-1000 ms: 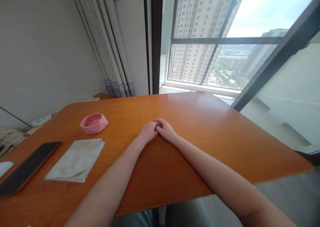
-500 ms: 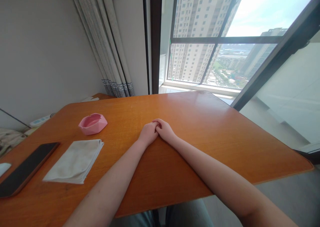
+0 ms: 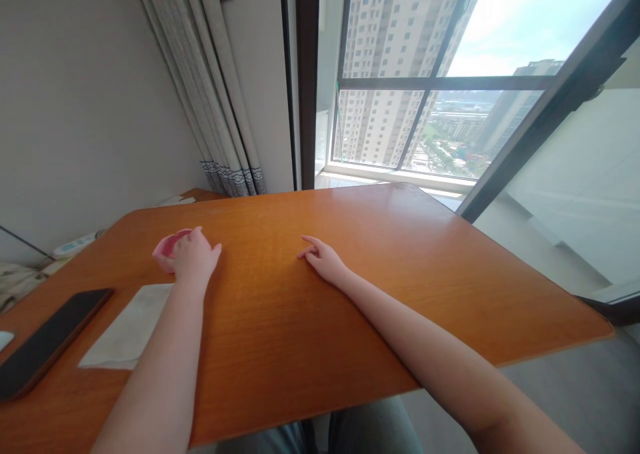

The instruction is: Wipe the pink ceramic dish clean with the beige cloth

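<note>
A pink, angular bowl that looks like an ashtray (image 3: 163, 257) stands on the left part of the wooden table. Over its right side is my left hand (image 3: 194, 254), fingers spread and thumb held out to the right. The hand hides much of the bowl, so I cannot tell whether the fingertips touch it. My right hand (image 3: 324, 261) rests mid-table, holding nothing, with its fingers loosely stretched and apart. Below the bowl lies a folded pale cloth (image 3: 125, 327), partly covered by my left forearm.
A flat black board with a brown edge (image 3: 53, 341) lies left of the cloth. Beside it, a white object (image 3: 5, 339) is cut off by the view's edge. The wooden table (image 3: 400, 241) reaches toward a large window. A grey curtain (image 3: 210, 94) hangs behind.
My hands, clasped together before, have come apart. The left has moved left to the pink bowl; the right has stayed near the same spot with its fingers loosened.
</note>
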Tool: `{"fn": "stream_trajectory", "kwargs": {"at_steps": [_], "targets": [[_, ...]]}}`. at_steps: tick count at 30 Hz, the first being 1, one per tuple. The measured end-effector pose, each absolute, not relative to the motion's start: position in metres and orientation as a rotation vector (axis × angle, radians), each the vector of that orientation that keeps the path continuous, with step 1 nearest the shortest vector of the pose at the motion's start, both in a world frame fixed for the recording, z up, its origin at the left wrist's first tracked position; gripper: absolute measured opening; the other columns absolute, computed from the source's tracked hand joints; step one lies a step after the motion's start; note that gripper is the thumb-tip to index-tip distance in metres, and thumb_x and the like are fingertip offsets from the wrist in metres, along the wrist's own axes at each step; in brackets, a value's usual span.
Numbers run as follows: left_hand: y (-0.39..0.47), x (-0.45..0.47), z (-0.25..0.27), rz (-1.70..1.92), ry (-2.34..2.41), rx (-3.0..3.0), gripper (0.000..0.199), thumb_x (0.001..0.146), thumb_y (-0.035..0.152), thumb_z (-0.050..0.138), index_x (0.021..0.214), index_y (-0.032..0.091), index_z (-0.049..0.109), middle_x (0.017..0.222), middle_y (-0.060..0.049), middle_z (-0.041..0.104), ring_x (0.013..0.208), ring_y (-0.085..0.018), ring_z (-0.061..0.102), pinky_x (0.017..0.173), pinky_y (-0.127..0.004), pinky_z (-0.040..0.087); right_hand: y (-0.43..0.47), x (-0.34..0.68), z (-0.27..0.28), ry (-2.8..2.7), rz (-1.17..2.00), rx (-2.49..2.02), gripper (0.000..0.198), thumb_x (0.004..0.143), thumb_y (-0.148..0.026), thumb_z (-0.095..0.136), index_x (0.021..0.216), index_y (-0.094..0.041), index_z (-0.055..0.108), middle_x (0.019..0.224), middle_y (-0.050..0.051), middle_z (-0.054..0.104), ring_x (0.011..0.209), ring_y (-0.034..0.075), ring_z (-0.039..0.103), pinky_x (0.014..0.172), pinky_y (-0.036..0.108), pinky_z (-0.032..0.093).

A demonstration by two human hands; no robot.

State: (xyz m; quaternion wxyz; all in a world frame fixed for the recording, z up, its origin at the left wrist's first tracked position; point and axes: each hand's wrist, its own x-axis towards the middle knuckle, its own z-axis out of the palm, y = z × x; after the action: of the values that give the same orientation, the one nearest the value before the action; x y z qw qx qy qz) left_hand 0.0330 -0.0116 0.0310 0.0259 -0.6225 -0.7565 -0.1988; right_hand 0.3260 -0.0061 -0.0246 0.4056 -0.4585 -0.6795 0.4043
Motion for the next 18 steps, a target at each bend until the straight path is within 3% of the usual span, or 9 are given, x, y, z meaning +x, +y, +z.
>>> {"fn": "stream_trajectory", "kwargs": {"at_steps": [3, 8, 13, 18], "targets": [[-0.012, 0.028, 0.021, -0.514, -2.506, -1.590, 0.050, 0.082, 0.040, 0.052, 0.123, 0.012, 0.046, 0.112, -0.023, 0.060, 0.114, -0.042, 0.049, 0.093, -0.067, 0.029, -0.006, 0.326, -0.025, -1.714, 1.010, -1.157, 0.052, 0.078, -0.008, 0.046, 0.129, -0.019, 0.050, 0.086, 0.001, 0.072, 0.089, 0.015, 0.066, 0.092, 0.034, 0.047], [-0.011, 0.025, 0.014, -0.411, -2.498, -1.547, 0.036, 0.086, 0.027, 0.041, 0.116, 0.010, 0.053, 0.101, -0.019, 0.064, 0.109, -0.038, 0.051, 0.091, -0.063, 0.033, -0.005, 0.327, -0.023, -1.723, 1.016, -1.175, 0.050, 0.078, -0.009, 0.046, 0.126, -0.021, 0.054, 0.084, 0.000, 0.073, 0.086, 0.015, 0.066, 0.091, 0.034, 0.047], [-0.012, 0.031, 0.020, -0.424, -2.509, -1.592, 0.035, 0.084, 0.022, 0.041, 0.112, 0.008, 0.055, 0.107, -0.022, 0.062, 0.110, -0.038, 0.051, 0.091, -0.060, 0.035, -0.006, 0.328, -0.018, -1.761, 1.065, -1.179, 0.035, 0.077, -0.009, 0.047, 0.105, -0.019, 0.065, 0.083, 0.001, 0.073, 0.088, 0.017, 0.066, 0.093, 0.036, 0.047], [-0.014, 0.080, 0.036, -0.544, -2.331, -1.824, 0.032, 0.084, 0.024, 0.043, 0.111, 0.013, 0.057, 0.109, -0.019, 0.063, 0.108, -0.033, 0.054, 0.099, -0.057, 0.031, -0.001, 0.328, -0.022, -1.409, 1.168, -1.149, 0.028, 0.088, -0.028, 0.044, 0.106, -0.018, 0.062, 0.099, 0.007, 0.071, 0.099, 0.017, 0.065, 0.084, 0.031, 0.052]]}}
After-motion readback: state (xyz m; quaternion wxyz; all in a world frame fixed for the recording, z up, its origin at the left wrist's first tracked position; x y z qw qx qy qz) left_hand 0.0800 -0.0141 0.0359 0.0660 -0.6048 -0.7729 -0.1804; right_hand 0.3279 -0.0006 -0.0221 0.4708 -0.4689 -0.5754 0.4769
